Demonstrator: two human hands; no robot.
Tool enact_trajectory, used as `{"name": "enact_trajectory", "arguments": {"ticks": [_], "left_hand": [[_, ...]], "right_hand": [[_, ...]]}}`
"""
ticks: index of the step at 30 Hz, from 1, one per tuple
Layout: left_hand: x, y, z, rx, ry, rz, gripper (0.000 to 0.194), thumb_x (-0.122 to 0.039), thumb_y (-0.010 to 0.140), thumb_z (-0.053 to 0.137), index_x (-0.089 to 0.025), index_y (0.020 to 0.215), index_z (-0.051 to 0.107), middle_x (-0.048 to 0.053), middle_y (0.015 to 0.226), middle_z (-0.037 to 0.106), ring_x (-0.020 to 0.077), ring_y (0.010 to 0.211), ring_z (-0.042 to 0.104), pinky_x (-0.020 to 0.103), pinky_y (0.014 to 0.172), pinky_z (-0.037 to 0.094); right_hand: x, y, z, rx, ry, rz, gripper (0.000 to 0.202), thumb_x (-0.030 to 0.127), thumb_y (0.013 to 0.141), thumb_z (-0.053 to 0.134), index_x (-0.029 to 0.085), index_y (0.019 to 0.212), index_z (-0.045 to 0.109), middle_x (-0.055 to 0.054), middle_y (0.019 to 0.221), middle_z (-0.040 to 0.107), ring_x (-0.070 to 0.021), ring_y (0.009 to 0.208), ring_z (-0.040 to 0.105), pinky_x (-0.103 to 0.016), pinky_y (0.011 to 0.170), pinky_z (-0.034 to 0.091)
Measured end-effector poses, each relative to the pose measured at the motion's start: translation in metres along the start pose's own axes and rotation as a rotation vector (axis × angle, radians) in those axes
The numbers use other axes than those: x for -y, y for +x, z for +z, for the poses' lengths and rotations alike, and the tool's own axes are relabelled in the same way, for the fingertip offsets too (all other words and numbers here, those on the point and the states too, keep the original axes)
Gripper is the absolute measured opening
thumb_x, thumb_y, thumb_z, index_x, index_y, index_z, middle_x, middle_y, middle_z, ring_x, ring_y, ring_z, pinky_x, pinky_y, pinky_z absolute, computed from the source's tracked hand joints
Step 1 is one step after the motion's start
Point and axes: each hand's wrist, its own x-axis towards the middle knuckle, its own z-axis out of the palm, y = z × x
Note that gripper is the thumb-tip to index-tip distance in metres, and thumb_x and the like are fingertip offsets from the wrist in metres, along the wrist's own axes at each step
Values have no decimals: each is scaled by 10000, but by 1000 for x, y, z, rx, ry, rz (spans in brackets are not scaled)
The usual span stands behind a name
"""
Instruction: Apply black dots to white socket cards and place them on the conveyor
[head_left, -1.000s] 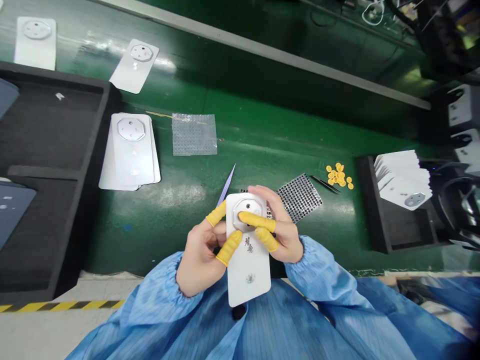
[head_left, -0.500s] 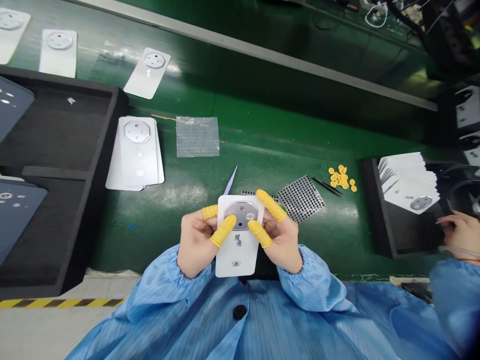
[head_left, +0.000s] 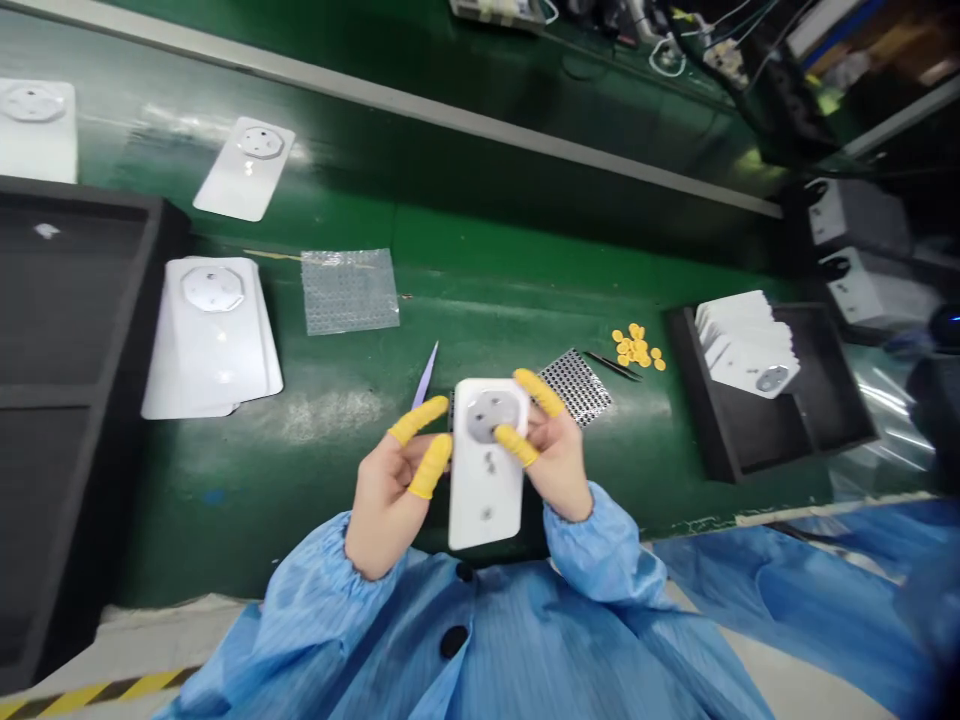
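I hold a white phone back cover [head_left: 486, 478] upright in front of my chest; it has an octagonal camera plate near its top. My right hand [head_left: 553, 455] grips its right edge, with a yellow-cotted thumb on the camera plate. My left hand [head_left: 391, 490] is at the left edge, its yellow-cotted thumb and forefinger spread and barely touching the cover. A thin purple strip [head_left: 425, 374] sticks up behind my left fingers.
A stack of white covers [head_left: 212, 335] and a clear bubble sheet [head_left: 349, 290] lie on the green mat. A black dotted sheet [head_left: 574, 384], tweezers [head_left: 611, 365], yellow finger cots [head_left: 635, 348] and a black tray of covers [head_left: 750, 352] sit to the right. A black tray [head_left: 67, 330] fills the left.
The view has swung right and tilted. My left thumb has come off the camera plate and my left fingers have opened away from the cover. The co-worker's hand at the right has gone.
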Motion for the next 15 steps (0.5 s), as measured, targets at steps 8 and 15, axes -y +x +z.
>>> {"name": "enact_trajectory", "arguments": {"ticks": [8,15], "left_hand": [[44,-2,-24,37,630,149,320,-193,814,541,-131,1114,635,112,1061,722,238,952,698,403,899,566],[54,-2,-12,17,764,173,318,-199,834,502,-146,1127,615,133,1175,610,199,907,666,343,792,608]], "right_hand": [[-11,-27,-205,-734,-794,-88,829,530,713,644,116,1380,378,-181,1234,603,-274,1115,620,-490,971,484],[-13,-31,-182,-676,-1216,-113,518,401,777,619,108,1202,588,-205,1460,357,-362,1382,308,-582,1133,224]]}}
